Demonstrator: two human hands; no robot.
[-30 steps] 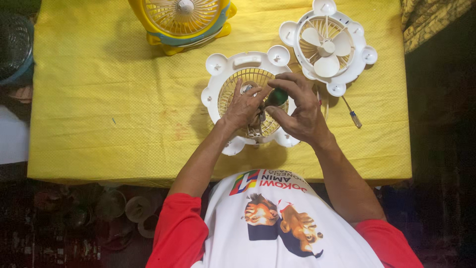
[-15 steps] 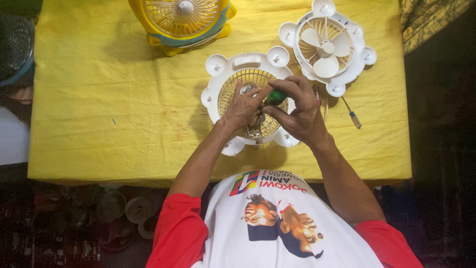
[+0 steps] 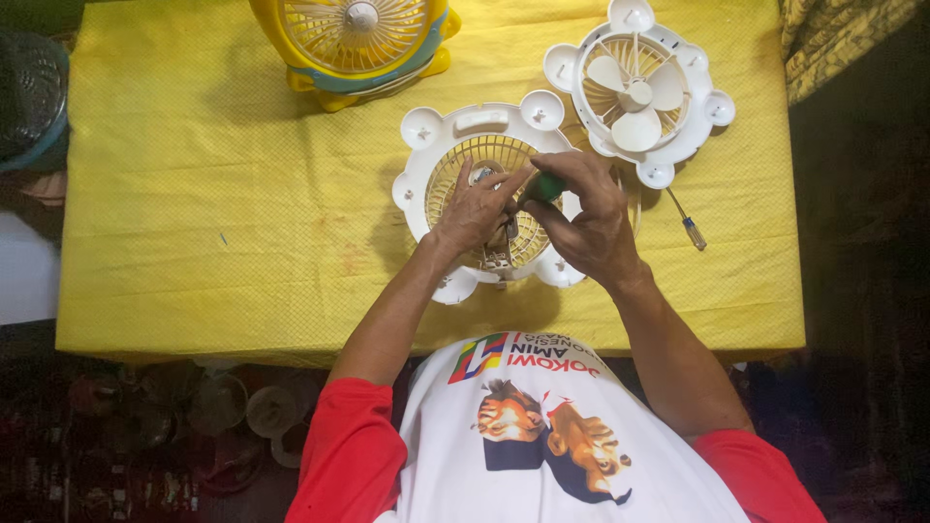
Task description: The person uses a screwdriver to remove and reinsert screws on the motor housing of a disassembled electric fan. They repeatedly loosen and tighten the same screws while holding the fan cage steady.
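A white fan housing point(image 3: 438, 145) with a cream round grille lies flat near the front of the yellow table point(image 3: 213, 213). My left hand point(image 3: 475, 208) rests on the grille, fingers pinching something small at its middle that I cannot make out. My right hand point(image 3: 586, 218) is closed around a green-handled screwdriver point(image 3: 542, 186), whose tip points down into the grille next to the left fingers. The shaft is hidden by my fingers.
A second white fan half point(image 3: 635, 87) with cream blades lies at the back right. A small screwdriver point(image 3: 686, 221) lies beside it. A yellow fan point(image 3: 349, 44) stands at the back. A dark round object point(image 3: 29, 92) sits beyond the left edge.
Both hands stay on the grille; the fingers and the green handle have shifted only slightly.
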